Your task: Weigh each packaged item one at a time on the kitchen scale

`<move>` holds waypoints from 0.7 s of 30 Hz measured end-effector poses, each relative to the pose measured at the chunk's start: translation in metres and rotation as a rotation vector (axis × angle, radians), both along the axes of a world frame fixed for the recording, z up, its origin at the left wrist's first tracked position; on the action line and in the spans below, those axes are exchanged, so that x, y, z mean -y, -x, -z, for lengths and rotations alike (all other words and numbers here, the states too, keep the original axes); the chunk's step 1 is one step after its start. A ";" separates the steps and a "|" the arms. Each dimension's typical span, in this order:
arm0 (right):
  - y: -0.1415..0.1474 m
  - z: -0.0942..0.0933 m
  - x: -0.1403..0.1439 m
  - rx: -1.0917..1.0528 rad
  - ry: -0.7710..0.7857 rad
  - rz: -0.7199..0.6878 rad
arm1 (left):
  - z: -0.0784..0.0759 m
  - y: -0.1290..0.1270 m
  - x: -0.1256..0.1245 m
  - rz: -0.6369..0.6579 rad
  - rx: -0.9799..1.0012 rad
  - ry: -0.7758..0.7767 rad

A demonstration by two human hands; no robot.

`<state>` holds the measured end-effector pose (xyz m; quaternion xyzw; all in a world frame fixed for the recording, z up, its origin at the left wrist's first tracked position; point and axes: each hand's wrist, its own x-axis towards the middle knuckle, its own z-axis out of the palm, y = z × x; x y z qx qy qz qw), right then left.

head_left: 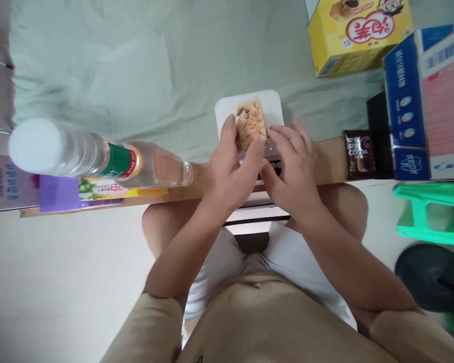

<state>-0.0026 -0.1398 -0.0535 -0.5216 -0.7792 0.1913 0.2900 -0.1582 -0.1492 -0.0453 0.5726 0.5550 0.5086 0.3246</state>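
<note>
A small wrapped snack packet (250, 123), pale yellow with orange print, lies on the white plate of a kitchen scale (275, 108). My left hand (232, 166) has its fingers along the packet's left edge and its thumb at the lower right corner, closed around its near end. My right hand (293, 166) is at the right side of the scale, fingers apart and curved, with no object visible in it. Its thumb comes close to my left thumb. Both hands partly cover the scale's dark button panel (276, 165).
To the left, a clear bottle (147, 164) with a white cap stands near purple packaging (58, 194). At right are a cocoa packet (359, 154), a blue box (406, 106), a yellow box (357, 38) and a green stool (431, 212). Green cloth (136, 65) covers the surface.
</note>
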 end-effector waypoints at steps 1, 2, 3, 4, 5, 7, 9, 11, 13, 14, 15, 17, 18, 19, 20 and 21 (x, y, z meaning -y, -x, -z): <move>0.000 0.001 0.001 0.004 -0.001 0.001 | -0.001 0.000 0.001 0.013 0.022 0.020; 0.000 0.001 0.001 0.004 -0.003 0.004 | -0.002 0.001 0.002 0.026 0.050 0.055; 0.000 0.001 0.001 0.001 -0.013 0.014 | -0.003 0.004 0.004 0.029 0.071 0.086; -0.001 0.001 -0.001 -0.007 -0.035 0.034 | -0.003 0.008 0.006 0.013 0.074 0.092; -0.002 0.001 -0.003 -0.023 -0.070 0.057 | -0.003 0.013 0.008 -0.010 0.061 0.079; -0.008 0.001 -0.013 -0.088 -0.139 0.098 | 0.001 0.026 0.012 -0.060 0.020 0.015; -0.015 0.003 -0.027 -0.216 -0.157 0.125 | 0.008 0.040 0.013 -0.111 -0.017 -0.041; -0.023 0.007 -0.040 -0.388 -0.137 0.157 | 0.015 0.050 0.011 -0.141 -0.043 -0.077; -0.028 0.014 -0.049 -0.523 -0.139 0.204 | 0.020 0.054 0.009 -0.140 -0.082 -0.108; -0.030 0.017 -0.051 -0.560 -0.153 0.220 | 0.021 0.053 0.008 -0.128 -0.109 -0.123; -0.032 0.019 -0.050 -0.581 -0.174 0.230 | 0.021 0.051 0.008 -0.110 -0.134 -0.131; -0.035 0.024 -0.046 -0.600 -0.207 0.230 | 0.019 0.046 0.010 -0.080 -0.173 -0.140; -0.036 0.026 -0.043 -0.601 -0.213 0.224 | 0.018 0.044 0.011 -0.069 -0.182 -0.144; -0.037 0.028 -0.040 -0.594 -0.211 0.217 | 0.017 0.043 0.011 -0.064 -0.184 -0.150; -0.037 0.029 -0.037 -0.578 -0.202 0.215 | 0.016 0.042 0.012 -0.064 -0.185 -0.153; -0.037 0.030 -0.035 -0.553 -0.188 0.212 | 0.016 0.041 0.012 -0.065 -0.186 -0.155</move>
